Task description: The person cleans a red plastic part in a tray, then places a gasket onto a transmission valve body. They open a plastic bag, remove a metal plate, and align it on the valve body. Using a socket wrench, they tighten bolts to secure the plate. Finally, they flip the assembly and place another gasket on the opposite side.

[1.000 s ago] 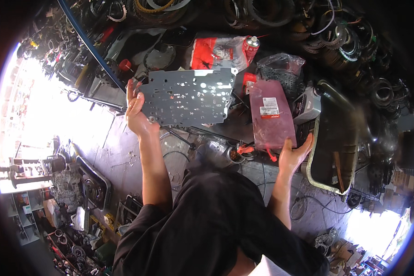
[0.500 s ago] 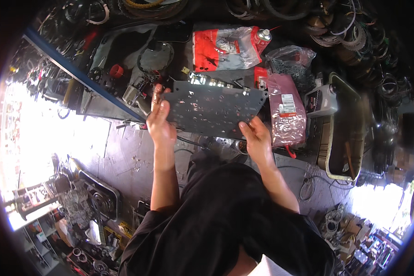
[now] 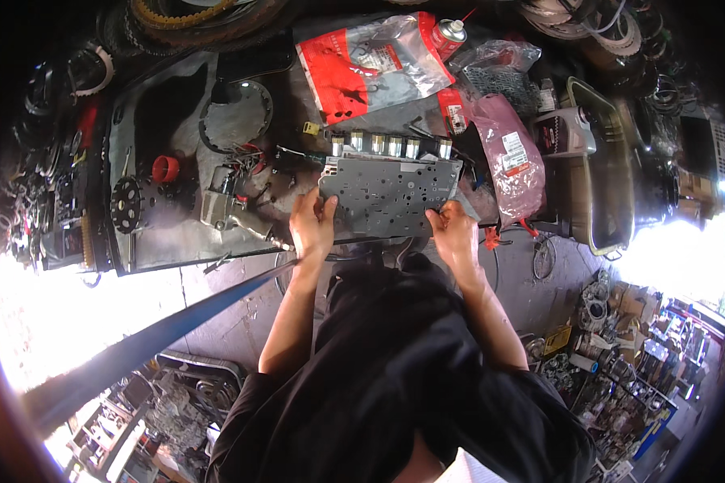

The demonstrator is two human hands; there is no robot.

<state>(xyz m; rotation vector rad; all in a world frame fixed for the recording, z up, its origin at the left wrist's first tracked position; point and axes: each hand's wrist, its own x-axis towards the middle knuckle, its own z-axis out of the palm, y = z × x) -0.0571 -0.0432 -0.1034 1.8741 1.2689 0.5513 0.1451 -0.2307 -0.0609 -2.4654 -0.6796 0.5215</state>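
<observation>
A flat grey metal plate [image 3: 383,197] pierced with many small holes lies at the near edge of the bench. Just beyond its far edge, a row of silver solenoids [image 3: 395,147] shows on a metal valve body, most of which the plate hides. My left hand [image 3: 312,225] is closed on the plate's left end, thumb on top near the front corner. At the right front corner my right hand [image 3: 457,237] grips the plate between thumb and bent fingers. The undersides of both grips are hidden.
Beyond lie a red and clear plastic bag [image 3: 370,68], a spray can [image 3: 449,36] and a pink bubble-wrap pouch [image 3: 511,161]. A metal pan [image 3: 596,205] stands right, beside a grey bottle [image 3: 568,133]. A blue bar [image 3: 169,334] slants across the left, near my forearm.
The plate has come down from a raised, tilted hold to lie flatter by the solenoids. My left hand has shifted from its upper left corner to its lower left. The view has turned.
</observation>
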